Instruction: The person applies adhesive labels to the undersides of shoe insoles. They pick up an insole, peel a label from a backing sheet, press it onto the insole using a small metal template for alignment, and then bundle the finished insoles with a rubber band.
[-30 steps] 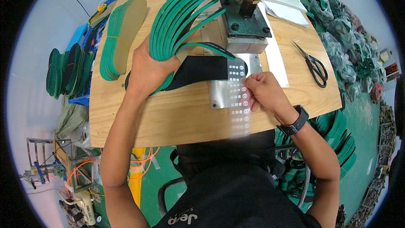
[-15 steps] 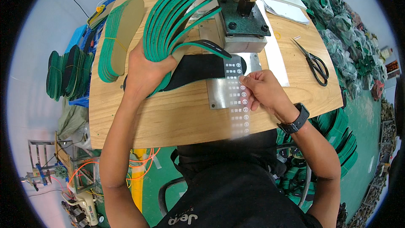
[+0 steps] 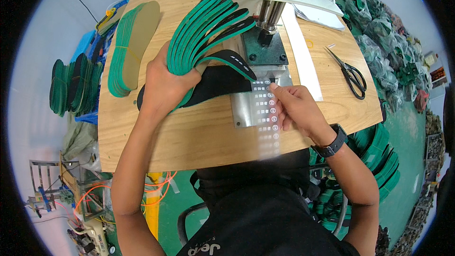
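Observation:
My left hand [image 3: 169, 81] is closed around a fanned bundle of green-edged black insoles [image 3: 189, 38]. One insole of the bundle bends away to the right, with small white printing on its tip. Beneath it, a black insole [image 3: 220, 83] lies flat, its right end at the press's metal base plate [image 3: 242, 113]. Between thumb and fingers, my right hand [image 3: 297, 110] pinches a clear strip of white printed labels [image 3: 265, 121], which lies over that end and hangs toward me. The press head [image 3: 264, 50] is down over the far end of the strip; the contact itself is hidden.
A banded insole stack [image 3: 125, 52] lies at the table's left. Black scissors [image 3: 353, 78], a long white strip [image 3: 303, 57] and papers [image 3: 318, 16] are to the right. More insoles [image 3: 71, 85] sit in a blue crate. Bagged bundles [image 3: 372, 42] are piled beyond the table.
The press head has come down toward the base plate, baring more of its metal rods. Both hands keep their holds; the bundle's fanned tips have shifted slightly.

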The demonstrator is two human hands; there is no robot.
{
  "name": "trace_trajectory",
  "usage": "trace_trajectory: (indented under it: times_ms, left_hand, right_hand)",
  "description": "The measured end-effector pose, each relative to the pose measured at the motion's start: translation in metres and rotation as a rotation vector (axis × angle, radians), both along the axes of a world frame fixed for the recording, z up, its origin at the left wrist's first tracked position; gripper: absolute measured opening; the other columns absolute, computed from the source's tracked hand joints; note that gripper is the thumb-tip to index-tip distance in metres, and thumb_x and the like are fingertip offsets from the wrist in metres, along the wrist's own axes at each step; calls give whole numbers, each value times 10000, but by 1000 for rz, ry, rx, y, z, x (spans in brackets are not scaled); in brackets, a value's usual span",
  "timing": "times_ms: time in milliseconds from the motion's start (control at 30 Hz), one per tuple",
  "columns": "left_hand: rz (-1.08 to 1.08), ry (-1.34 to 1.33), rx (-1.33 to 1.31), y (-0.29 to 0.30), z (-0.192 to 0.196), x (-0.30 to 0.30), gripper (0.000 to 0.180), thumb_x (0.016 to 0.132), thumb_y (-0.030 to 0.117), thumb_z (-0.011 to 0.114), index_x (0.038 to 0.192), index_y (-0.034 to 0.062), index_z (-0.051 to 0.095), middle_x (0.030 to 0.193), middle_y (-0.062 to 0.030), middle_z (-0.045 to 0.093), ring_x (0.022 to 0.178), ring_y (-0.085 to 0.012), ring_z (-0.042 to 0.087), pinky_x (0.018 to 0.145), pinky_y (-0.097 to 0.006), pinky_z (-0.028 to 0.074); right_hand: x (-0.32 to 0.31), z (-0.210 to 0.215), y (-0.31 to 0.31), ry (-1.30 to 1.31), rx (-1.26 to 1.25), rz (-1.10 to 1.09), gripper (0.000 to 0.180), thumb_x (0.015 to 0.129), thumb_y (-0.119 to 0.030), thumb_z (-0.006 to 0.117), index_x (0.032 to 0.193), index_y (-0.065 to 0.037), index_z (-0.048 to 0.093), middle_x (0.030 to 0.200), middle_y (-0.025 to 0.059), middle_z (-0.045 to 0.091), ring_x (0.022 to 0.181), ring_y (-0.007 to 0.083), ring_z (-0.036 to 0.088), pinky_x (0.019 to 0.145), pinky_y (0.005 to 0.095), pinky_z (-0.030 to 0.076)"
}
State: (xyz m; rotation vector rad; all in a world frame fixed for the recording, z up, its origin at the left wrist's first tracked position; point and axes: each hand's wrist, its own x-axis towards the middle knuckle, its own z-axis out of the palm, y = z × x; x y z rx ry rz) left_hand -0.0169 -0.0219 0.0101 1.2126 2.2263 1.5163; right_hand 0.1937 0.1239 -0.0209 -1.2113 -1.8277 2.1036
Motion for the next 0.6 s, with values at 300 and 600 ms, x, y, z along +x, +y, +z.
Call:
trace_trajectory:
  times_ms: [300,600]
  left_hand:
    - [16,6,-40,1,-4,-6,370,685,70,645,1042,-5,588,775,-88,629,697,-132,574,695,-273,480]
    - [34,14,-29,3,-4,-2,375,705,76,671,1065,0,595,799,-94,650,714,-129,582,721,-262,474]
  right_hand:
    - [2,-2,1,10,40,17,301,929,-215,538,703,-17,546,590,79,596,395,138,553,328,216,393]
    - [1,-2,1,-9,34,55,297,928,-221,530,737,3,571,591,99,606,397,146,558,338,233,407]
